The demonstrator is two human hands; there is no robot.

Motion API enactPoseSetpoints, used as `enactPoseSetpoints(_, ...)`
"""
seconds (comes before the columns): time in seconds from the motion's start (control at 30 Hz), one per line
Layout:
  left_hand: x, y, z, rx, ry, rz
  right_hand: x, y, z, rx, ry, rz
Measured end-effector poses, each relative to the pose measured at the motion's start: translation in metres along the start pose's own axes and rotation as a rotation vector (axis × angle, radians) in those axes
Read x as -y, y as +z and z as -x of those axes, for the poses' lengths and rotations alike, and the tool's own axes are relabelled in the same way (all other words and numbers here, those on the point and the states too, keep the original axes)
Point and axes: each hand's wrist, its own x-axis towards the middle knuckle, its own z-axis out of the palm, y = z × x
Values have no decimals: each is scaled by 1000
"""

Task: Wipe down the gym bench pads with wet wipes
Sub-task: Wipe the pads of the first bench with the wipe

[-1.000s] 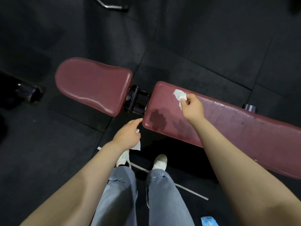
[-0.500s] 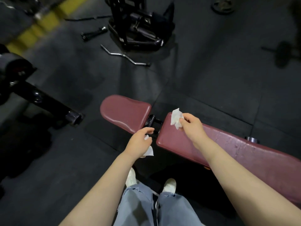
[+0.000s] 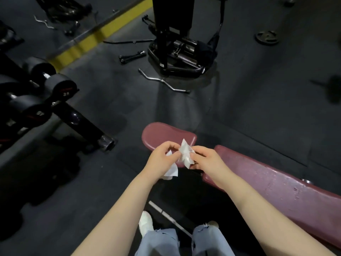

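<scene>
Here both hands pinch crumpled wipes above the gap between the bench pads.

hands pinching crumpled wipes, seemingly above bench pads

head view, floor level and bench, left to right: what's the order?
dumbbell rack → left hand → wet wipe → right hand → long bench pad

1 head-worn view, looking forward and down, near the hands, bench pad below, gym floor beyond
</scene>
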Motion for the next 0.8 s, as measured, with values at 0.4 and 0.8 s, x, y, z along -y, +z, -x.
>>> enactPoseSetpoints(0.4,32,-160,-12,103,96,-6,43,147,-42,-79,6,-251)
enactPoseSetpoints(0.8,37,-198,-87,-19,-8,-82,67,193,-107,-147,113,-291)
